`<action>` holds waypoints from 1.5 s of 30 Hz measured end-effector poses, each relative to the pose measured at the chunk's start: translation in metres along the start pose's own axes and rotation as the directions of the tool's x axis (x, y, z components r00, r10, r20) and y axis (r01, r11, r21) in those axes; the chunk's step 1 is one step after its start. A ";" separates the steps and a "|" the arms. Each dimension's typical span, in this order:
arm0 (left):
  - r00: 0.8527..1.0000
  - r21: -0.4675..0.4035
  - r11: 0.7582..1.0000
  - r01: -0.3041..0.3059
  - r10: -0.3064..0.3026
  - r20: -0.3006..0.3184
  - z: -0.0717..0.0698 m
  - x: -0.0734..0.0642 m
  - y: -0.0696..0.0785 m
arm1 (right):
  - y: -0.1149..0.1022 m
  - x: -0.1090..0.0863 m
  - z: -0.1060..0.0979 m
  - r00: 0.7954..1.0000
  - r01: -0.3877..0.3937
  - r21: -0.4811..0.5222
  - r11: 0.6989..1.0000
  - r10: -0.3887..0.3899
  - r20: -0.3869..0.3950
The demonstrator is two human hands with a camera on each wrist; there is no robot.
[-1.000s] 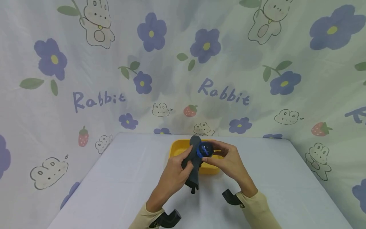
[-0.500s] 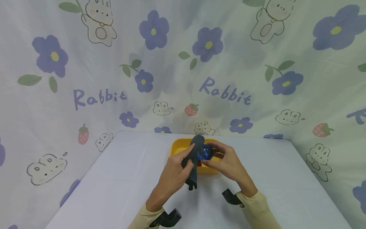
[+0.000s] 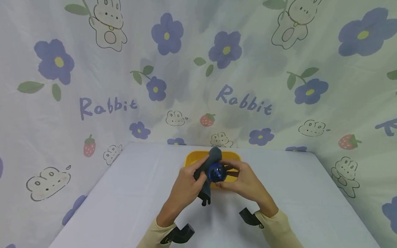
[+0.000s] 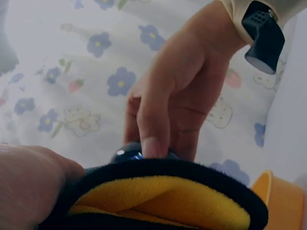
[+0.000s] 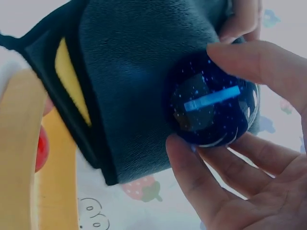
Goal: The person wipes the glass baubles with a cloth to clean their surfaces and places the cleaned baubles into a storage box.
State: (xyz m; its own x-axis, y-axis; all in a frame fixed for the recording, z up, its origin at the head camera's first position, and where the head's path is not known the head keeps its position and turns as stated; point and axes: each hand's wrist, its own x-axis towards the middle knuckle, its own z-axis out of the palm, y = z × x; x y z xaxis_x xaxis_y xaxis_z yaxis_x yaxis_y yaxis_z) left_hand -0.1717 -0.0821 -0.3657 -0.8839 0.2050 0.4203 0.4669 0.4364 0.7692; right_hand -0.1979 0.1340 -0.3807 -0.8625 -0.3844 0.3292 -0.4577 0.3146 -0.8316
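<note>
My left hand [image 3: 186, 182] grips a folded dark grey cloth [image 5: 129, 96], which has a black edge and a yellow inner side [image 4: 168, 196]. Thumb and fingers of my right hand [image 3: 248, 181] pinch a clear blue ball [image 5: 211, 100] with small specks in it. In the right wrist view the ball lies against the grey face of the cloth. The left wrist view shows only the ball's top, behind the cloth's black edge. Both hands are raised above the near side of a yellow tray [image 3: 192, 157].
Inside the tray, a red round thing [image 5: 42, 148] is partly visible in the right wrist view. The tray stands on a white table [image 3: 149, 172]. Behind the table hangs a curtain [image 3: 192, 75] printed with flowers and rabbits. Each wrist carries a black camera mount [image 3: 183, 234].
The ball and right hand have shifted down and a little left along the cloth. The cloth's lower end has swung slightly left. Both hands keep their hold.
</note>
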 end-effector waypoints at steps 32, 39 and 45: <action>0.985 0.052 0.996 0.070 -0.077 0.154 0.002 0.001 -0.002 | -0.002 0.001 0.001 0.982 0.128 0.208 0.970 -0.095 -0.162; 0.981 0.060 0.993 0.100 -0.108 0.159 0.001 -0.001 0.000 | 0.002 0.003 0.000 0.980 0.105 0.147 0.984 -0.077 -0.185; 0.977 0.075 0.990 0.121 -0.132 0.166 0.000 -0.002 0.003 | 0.006 0.003 -0.002 0.974 0.110 0.089 0.990 -0.090 -0.206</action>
State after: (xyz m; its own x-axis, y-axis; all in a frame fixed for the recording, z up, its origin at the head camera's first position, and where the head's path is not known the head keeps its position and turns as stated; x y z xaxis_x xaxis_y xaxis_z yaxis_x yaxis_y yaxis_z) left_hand -0.1680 -0.0812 -0.3643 -0.9297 0.2880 0.2294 0.3534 0.5227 0.7758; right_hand -0.2040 0.1360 -0.3839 -0.8438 -0.2240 0.4876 -0.5287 0.1919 -0.8268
